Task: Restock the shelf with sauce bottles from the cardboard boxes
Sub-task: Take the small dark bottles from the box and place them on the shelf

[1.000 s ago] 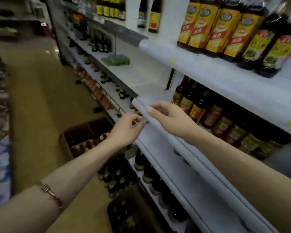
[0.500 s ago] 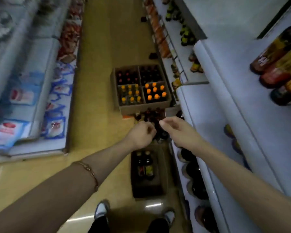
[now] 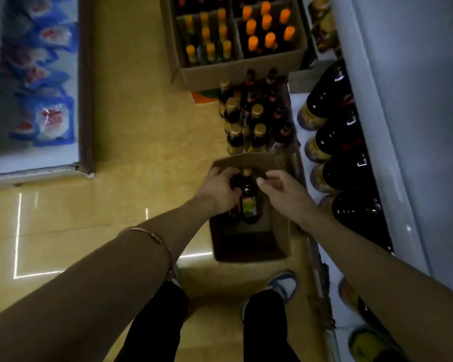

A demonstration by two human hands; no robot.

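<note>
dark sauce bottle [image 3: 248,197], gold cap, yellow-green label, upright at far end of near box [image 3: 283,239], second bottle beside it, mostly hidden. open cluster of bottles [image 3: 251,118] just past it. far box [image 3: 236,71]: yellow and orange caps. shelf [image 3: 309,259] at right edge holds big dark bottles.

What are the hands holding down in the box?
The left hand grips a dark sauce bottle around its neck and shoulder. The right hand holds nothing.
</note>
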